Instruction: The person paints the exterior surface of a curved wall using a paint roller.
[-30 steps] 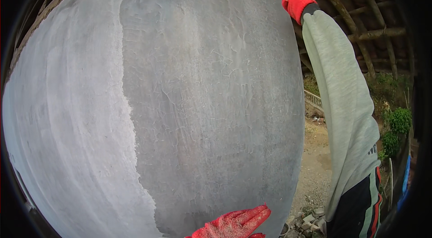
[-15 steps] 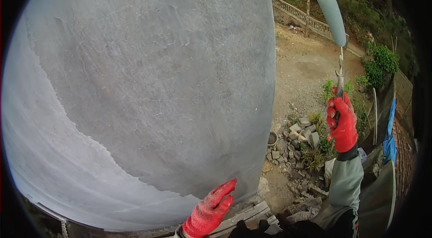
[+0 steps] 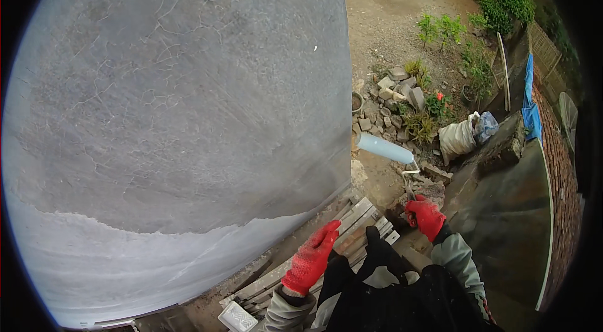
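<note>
My right hand [image 3: 427, 217], in a red glove, is closed round the handle of a paint roller [image 3: 386, 148]. The roller's pale blue sleeve points left, its end near the edge of the grey wall [image 3: 207, 99]. Fine cracks run over the wall's dark upper part, and a lighter grey band [image 3: 157, 256] covers its lower part. My left hand [image 3: 312, 260], gloved in red too, holds nothing. Its fingers are stretched out above wooden planks [image 3: 352, 219], close to the wall's foot.
A white tray [image 3: 237, 317] lies by the planks, below my left hand. Far down to the right are a heap of broken blocks [image 3: 399, 90], a white sack [image 3: 457, 139] and plants. A blue tarp [image 3: 531, 103] hangs beside a tiled roof [image 3: 556, 175].
The paint roller has come down from high on the right, and its sleeve has swung from upright to pointing left. My view has tilted lower, bringing the planks and white tray into sight.
</note>
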A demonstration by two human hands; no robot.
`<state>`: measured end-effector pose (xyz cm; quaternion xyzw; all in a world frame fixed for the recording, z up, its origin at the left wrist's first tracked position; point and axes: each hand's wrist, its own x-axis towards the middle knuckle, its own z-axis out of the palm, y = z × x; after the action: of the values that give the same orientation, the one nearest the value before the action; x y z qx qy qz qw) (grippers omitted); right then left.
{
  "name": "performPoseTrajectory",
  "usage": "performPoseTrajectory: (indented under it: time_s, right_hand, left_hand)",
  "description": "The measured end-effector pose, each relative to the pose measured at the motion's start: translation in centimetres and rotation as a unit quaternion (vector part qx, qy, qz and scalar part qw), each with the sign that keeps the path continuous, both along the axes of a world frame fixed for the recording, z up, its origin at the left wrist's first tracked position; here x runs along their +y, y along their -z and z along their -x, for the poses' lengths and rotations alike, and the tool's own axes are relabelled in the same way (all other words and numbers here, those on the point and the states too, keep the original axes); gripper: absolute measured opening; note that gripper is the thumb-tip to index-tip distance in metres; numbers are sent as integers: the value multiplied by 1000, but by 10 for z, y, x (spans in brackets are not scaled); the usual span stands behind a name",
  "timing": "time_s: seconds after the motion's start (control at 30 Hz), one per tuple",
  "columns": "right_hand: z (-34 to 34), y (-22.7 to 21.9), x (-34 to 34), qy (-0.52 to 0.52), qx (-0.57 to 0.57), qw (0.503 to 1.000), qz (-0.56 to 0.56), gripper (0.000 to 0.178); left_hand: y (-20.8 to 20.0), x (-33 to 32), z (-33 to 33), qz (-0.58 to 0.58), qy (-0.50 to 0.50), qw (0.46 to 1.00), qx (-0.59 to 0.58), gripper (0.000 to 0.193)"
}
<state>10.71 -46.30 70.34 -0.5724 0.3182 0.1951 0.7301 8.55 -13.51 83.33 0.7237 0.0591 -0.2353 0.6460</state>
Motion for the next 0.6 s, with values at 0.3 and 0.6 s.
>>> performPoseTrajectory:
  time_s: [0.3, 0.6]
  right_hand:
    - [29, 192, 63, -244, 119, 953, 138, 15]
    - [-11, 450, 128, -618, -123, 676, 382, 15]
  left_hand:
    - [126, 49, 33, -25, -21, 989, 147, 36]
    - [356, 69, 46, -44, -83, 975, 201, 38]
